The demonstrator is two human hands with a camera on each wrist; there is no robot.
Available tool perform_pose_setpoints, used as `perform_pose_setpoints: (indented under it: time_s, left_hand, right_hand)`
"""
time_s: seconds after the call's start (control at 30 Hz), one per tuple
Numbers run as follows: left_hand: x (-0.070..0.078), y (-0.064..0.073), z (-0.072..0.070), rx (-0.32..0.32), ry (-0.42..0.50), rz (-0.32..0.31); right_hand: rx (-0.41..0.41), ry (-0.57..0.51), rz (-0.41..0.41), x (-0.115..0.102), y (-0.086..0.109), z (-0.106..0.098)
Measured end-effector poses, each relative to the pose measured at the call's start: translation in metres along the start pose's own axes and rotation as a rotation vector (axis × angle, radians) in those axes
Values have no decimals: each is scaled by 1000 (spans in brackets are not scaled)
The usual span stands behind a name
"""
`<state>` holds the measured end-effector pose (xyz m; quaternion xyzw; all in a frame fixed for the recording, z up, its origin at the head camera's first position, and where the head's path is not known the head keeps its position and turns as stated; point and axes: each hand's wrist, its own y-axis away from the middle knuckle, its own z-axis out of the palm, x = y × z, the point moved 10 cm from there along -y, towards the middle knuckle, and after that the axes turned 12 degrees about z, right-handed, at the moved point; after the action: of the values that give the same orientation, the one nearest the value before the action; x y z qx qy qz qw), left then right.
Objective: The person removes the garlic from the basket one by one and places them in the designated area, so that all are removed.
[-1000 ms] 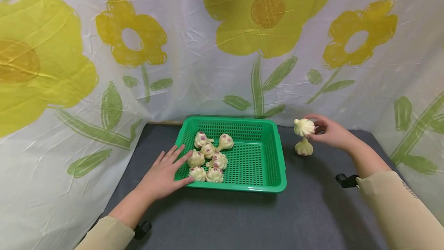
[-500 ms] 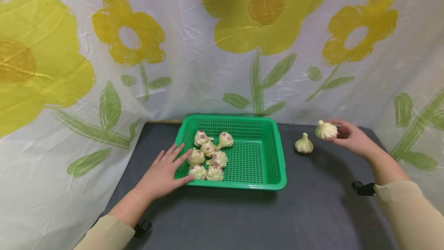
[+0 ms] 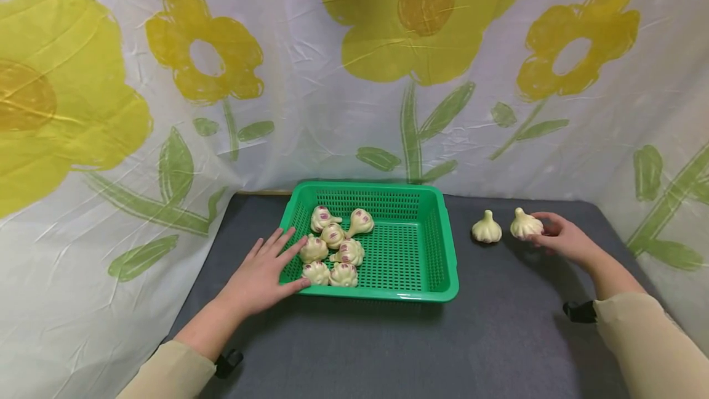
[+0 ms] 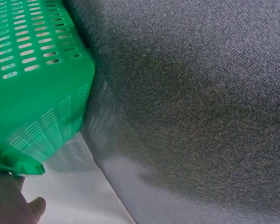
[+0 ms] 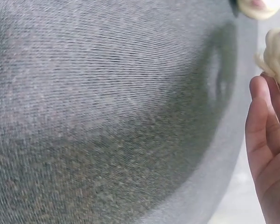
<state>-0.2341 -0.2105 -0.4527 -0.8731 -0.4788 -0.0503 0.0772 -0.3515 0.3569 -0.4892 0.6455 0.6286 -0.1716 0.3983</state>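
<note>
My right hand (image 3: 567,240) pinches a garlic bulb (image 3: 525,225) low over the dark table, its stem pointing up. In the right wrist view that bulb (image 5: 279,56) is at the fingertips, by the right edge. Just left of it a second garlic bulb (image 3: 487,228) stands upright on the table. My left hand (image 3: 259,279) lies with spread fingers on the left rim of a green plastic basket (image 3: 429,296), the thumb at its front corner. Inside the basket's left half lie several garlic bulbs (image 3: 350,252) with purple patches. The left wrist view shows the basket's outside (image 4: 42,98).
A dark grey cloth-covered table (image 3: 376,350) lies under everything. Behind it and at both sides hangs a white curtain (image 3: 310,91) with yellow flowers, close to the basket's back rim. Black wrist straps show at the left cuff (image 3: 228,363) and the right cuff (image 3: 578,311).
My right hand has carried its garlic bulb to the right, from above the standing bulb, and then lowered it beside that one. The left hand has stayed on the basket rim.
</note>
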Motion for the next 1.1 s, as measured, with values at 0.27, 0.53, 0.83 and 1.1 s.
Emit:
perform_pose_setpoints:
  time_s: [0.27,0.53,0.83,1.1]
  left_hand:
    - [0,1,-2,-1,5,-8]
    - [0,0,1,1,-2,-4]
    - [-1,0,0,2,-5,-13]
    - [-1,0,0,0,1,-13]
  right_hand:
    - [-4,17,30,8,-12,13]
    - [9,68,70,14,-13,19]
    - [25,83,83,17,-16,18]
    - [37,49,100,16,-17,16]
